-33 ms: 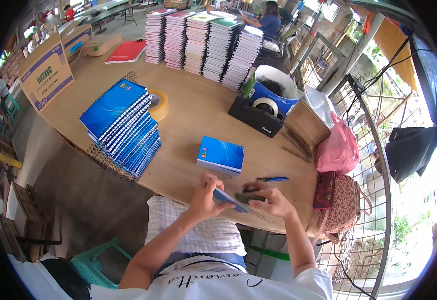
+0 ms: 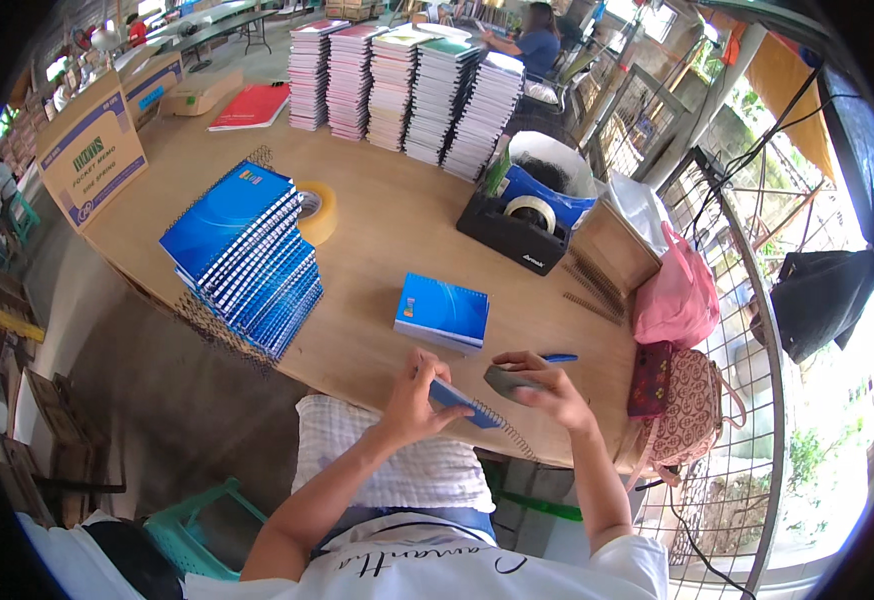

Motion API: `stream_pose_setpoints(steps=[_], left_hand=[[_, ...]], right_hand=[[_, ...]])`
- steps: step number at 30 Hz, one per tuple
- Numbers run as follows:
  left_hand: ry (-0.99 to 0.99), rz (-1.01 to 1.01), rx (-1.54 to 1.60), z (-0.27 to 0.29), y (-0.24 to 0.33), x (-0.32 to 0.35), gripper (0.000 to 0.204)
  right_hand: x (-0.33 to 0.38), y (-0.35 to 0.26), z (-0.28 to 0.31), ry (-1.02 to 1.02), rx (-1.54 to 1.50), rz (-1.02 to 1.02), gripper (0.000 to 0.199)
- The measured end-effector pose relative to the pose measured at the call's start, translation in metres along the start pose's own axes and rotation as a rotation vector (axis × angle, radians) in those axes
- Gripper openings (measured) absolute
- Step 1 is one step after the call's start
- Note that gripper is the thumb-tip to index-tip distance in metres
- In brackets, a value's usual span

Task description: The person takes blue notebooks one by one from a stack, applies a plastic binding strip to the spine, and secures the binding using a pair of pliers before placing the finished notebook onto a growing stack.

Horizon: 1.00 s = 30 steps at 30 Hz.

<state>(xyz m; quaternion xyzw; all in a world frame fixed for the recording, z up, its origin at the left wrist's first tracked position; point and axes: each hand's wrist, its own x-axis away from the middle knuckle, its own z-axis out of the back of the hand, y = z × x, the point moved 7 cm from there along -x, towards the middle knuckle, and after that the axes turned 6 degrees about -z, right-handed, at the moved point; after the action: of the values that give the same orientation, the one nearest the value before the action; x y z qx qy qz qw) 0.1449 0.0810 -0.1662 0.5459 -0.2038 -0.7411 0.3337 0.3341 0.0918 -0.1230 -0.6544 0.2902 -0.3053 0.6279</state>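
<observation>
Near the front edge of the table, my left hand [image 2: 415,405] pinches a small blue notebook [image 2: 449,398], held edge up. A loose wire spiral [image 2: 510,430] trails from the notebook's right end, with its far part sticking out free. My right hand [image 2: 549,392] is closed on a flat, dark grey-green piece [image 2: 510,381], whose kind I cannot make out, just above and apart from the wire. Beyond both hands lies a short stack of small blue notebooks [image 2: 444,308]. A blue-handled tool [image 2: 560,357] lies partly hidden behind my right hand.
A leaning stack of blue spiral notebooks [image 2: 242,230] stands left, beside a tape roll [image 2: 319,212]. Tall notebook stacks [image 2: 394,95] line the back. A black tape dispenser [image 2: 512,235], loose wire spirals [image 2: 595,285], a pink bag [image 2: 677,295] and a patterned bag [image 2: 695,405] sit right.
My right hand has lifted slightly up and right, away from the notebook's wire. More of the dark piece and the wire now shows. My left hand has stayed nearly still.
</observation>
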Motion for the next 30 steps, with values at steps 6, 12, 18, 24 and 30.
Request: stream_pose_setpoints(steps=[6,12,18,24,30], left_hand=[[-0.033,0.032,0.015,-0.008,0.0,0.004,0.064],[-0.007,0.269,0.535,0.008,-0.03,0.005,0.051],[-0.083,0.469,0.754,0.002,-0.041,0.013,0.047],[-0.068,0.5,0.796,-0.004,-0.041,0.011,0.052],[-0.046,0.529,0.816,-0.009,-0.042,0.014,0.056]], right_hand=[[-0.008,-0.011,-0.004,0.084,0.168,0.005,0.038],[-0.009,-0.004,-0.002,0.101,0.156,0.041,0.041],[-0.015,-0.006,-0.01,0.139,0.301,0.02,0.036],[-0.021,-0.006,-0.016,0.101,0.316,-0.031,0.035],[-0.025,-0.006,-0.015,0.18,0.525,-0.1,0.036]])
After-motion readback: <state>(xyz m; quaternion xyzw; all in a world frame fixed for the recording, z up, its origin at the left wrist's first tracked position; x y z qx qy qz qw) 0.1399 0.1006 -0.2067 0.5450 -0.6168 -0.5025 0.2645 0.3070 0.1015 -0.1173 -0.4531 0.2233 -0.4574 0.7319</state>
